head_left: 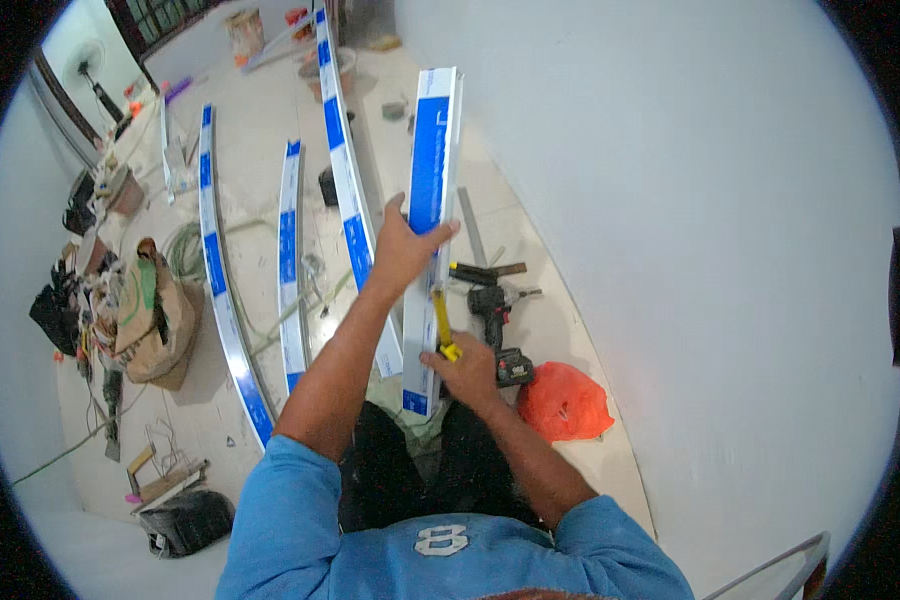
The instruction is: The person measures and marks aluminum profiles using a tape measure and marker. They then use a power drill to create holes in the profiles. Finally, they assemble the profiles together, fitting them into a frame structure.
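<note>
A short length of white metal profile [432,160] with blue protective film stands tilted up in front of me. My left hand [407,245] is closed around it near the middle, thumb along one edge and fingers across its face. Lower down, my right hand [467,368] grips a yellow tape measure [450,350] against the profile's right side, and its yellow blade runs up along the edge toward my left hand. A black cordless drill [487,305] lies on the floor just beyond my right hand.
Longer film-covered profiles [210,200] lie on the tiled floor to the left. A red-orange plastic bag [567,402] rests by the right wall [730,250]. At far left are a torn paper sack [160,335], a hand saw [142,462], a black bag [188,522] and loose cables.
</note>
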{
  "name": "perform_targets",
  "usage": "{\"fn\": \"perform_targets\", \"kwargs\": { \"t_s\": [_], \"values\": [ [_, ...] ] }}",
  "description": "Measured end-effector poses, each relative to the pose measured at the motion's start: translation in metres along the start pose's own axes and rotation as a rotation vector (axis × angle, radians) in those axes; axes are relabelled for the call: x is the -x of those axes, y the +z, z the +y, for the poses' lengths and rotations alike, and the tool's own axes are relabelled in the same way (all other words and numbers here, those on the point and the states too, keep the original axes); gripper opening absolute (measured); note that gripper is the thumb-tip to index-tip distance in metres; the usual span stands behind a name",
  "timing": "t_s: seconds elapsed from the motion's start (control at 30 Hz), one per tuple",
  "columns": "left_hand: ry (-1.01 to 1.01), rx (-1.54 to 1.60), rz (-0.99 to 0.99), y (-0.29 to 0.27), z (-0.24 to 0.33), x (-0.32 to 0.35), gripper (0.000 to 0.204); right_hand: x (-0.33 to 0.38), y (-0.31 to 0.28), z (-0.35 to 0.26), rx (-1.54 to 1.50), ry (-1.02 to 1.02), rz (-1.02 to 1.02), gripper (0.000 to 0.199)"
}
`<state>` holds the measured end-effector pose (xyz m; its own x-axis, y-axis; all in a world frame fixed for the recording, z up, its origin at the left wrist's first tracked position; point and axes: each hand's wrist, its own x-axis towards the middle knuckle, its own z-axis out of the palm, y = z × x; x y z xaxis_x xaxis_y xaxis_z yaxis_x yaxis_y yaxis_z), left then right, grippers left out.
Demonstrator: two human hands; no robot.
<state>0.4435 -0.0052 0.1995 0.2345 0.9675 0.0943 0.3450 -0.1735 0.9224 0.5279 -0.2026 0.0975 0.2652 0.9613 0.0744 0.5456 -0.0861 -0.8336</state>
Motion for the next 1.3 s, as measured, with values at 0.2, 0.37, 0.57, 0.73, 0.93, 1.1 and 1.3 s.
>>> {"fn": "perform_targets", "kwargs": {
  "t_s": [0.2,0.37,0.57,0.73,0.93,1.1,1.3],
  "values": [
    [0.295,-0.012,0.033,0.009,0.085,0.076,0.074,0.026,-0.003,0.005,-0.026,-0.147,0.268,0.053],
    [0.438,0.185,-0.103,-0.018,0.089,0.099,0.07,0.037,-0.032,-0.025,-0.08,-0.386,0.413,0.038],
    [0.443,0.111,-0.148,-0.05,0.112,0.12,0.073,0.075,-0.083,0.0,-0.016,-0.359,0.464,0.027],
    [0.5,0.056,-0.098,-0.063,0.102,0.123,0.084,0.111,-0.112,0.009,-0.087,-0.082,0.428,0.028],
    [0.434,-0.01,-0.062,-0.057,0.082,0.111,0.105,0.118,-0.13,0.014,-0.22,0.127,0.33,0.032],
    [0.337,0.224,-0.14,-0.05,0.082,0.108,0.093,0.136,-0.151,-0.003,-0.593,0.18,0.022,0.026],
    [0.287,0.544,-0.057,-0.065,0.072,0.093,0.067,0.167,-0.152,0.034,-0.28,0.268,0.005,0.024]
  ]
}}
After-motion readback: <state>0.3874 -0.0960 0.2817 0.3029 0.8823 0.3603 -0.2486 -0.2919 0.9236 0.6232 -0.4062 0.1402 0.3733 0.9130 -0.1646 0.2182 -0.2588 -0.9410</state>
